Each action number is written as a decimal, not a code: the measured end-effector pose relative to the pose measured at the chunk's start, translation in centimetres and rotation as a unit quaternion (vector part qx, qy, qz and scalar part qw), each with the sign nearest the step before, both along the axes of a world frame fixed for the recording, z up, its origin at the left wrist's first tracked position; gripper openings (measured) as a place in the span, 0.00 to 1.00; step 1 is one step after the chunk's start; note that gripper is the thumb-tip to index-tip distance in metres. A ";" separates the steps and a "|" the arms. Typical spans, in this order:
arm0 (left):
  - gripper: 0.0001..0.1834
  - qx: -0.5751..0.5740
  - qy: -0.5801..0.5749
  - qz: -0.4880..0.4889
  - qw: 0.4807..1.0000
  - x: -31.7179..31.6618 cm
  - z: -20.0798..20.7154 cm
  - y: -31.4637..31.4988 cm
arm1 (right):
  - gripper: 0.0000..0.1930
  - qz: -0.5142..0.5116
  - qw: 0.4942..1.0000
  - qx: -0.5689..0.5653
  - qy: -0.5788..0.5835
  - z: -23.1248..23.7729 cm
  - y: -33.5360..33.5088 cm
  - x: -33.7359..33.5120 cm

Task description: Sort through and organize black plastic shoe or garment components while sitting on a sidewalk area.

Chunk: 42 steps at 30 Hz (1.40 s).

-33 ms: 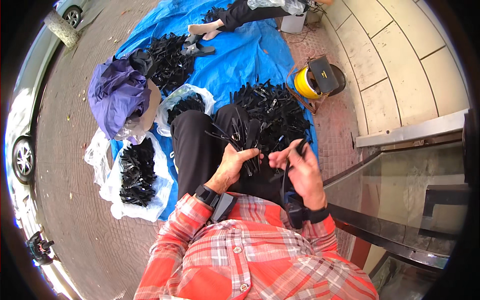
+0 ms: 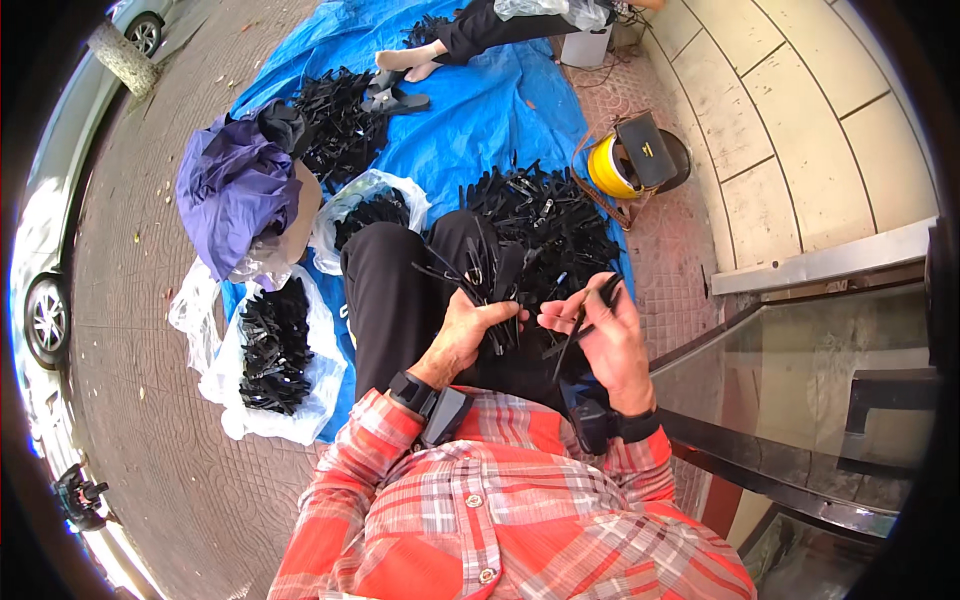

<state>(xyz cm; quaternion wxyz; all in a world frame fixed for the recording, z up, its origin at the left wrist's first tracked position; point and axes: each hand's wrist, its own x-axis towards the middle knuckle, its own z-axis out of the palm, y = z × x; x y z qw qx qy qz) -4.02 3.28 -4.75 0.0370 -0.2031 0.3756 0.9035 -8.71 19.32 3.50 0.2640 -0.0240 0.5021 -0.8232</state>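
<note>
A fan-shaped bundle of black zippers (image 2: 506, 272) rises over my knees, and my left hand (image 2: 464, 328) is closed around its lower part with the thumb across. To its right, my right hand (image 2: 612, 350) pinches a black zipper (image 2: 572, 340), whose strip dangles below the fingers. Whether more than one strip is in that hand is hard to tell. Just beyond both hands lies a big heap of loose black zippers (image 2: 545, 205), some with shiny metal pulls.
Zippers fill a white plastic bag (image 2: 325, 345) at left and another bag (image 2: 415, 195) by my knee. A purple cloth bundle (image 2: 235, 190), sandals (image 2: 390, 100) and another person's feet (image 2: 410, 60) are farther off on the blue tarp (image 2: 480, 110). A yellow bucket (image 2: 608, 168) and glass case (image 2: 800, 350) stand right.
My right hand has shifted slightly, its fingers moving a little upward. The strip in it now hangs at a slant toward the lower left. My left hand stays on the bundle.
</note>
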 end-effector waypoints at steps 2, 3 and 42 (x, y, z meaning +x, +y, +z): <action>0.12 -0.048 0.035 -0.045 0.997 -0.1 0.7 -0.2 | 0.06 0.006 1.000 -0.010 -0.014 -0.1 0.7 -0.9; 0.12 -0.050 0.036 -0.045 0.997 -0.1 0.7 -0.2 | 0.07 0.012 0.999 -0.021 -0.030 -0.3 0.9 -1.2; 0.30 -0.109 -0.015 -0.096 0.989 1.8 0.4 -1.9 | 0.07 -0.206 0.977 0.058 0.004 -3.0 -1.4 -3.5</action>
